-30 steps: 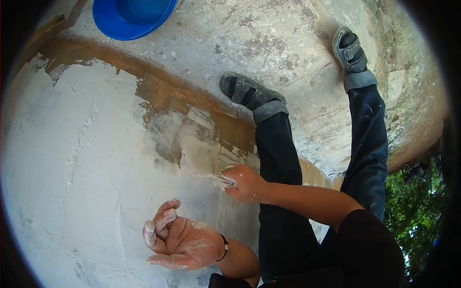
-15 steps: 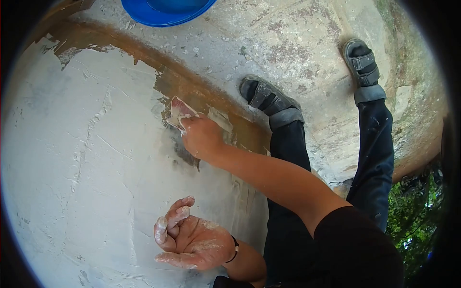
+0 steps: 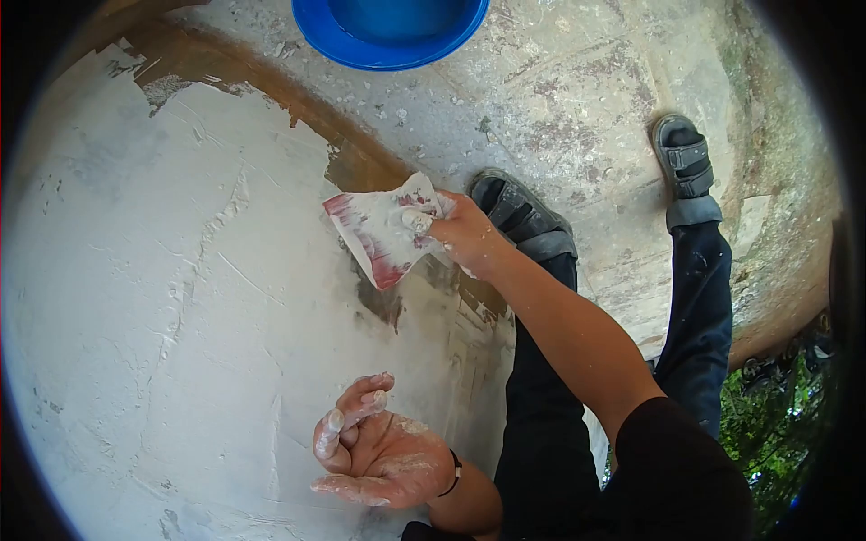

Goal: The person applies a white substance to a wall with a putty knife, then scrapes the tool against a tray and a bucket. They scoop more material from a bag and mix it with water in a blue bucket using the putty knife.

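While your right hand (image 3: 465, 236) pinches the putty scraper (image 3: 383, 236) by its handle end, fingers (image 3: 417, 220) clamped on it, the blade sits lifted and tilted off the wall (image 3: 135, 316), its face smeared with white putty, red showing along the edges. It hangs just in front of the lower edge of the skimmed area, near the brown bare strip (image 3: 356, 167) where wall meets floor (image 3: 559, 81).

Your left hand (image 3: 383, 455) is palm up, fingers loosely curled, apart, holding nothing; putty is caked on the palm and fingertips. It's low, well apart from the scraper.

Step in hand looks like spreading putty over the unfinished patch (image 3: 383, 302) beside the brown strip, caught between strokes with the blade off the wall. Next move likely calls for laying the blade flat at a shallow angle on that dark patch and dragging evenly so the skim blends into the finished white. Can't tell how much putty is left on the working side.

Blue basin (image 3: 392, 32) sits on the floor at top, well apart. Your sandalled feet (image 3: 523, 212) stand just right of the scraper hand.
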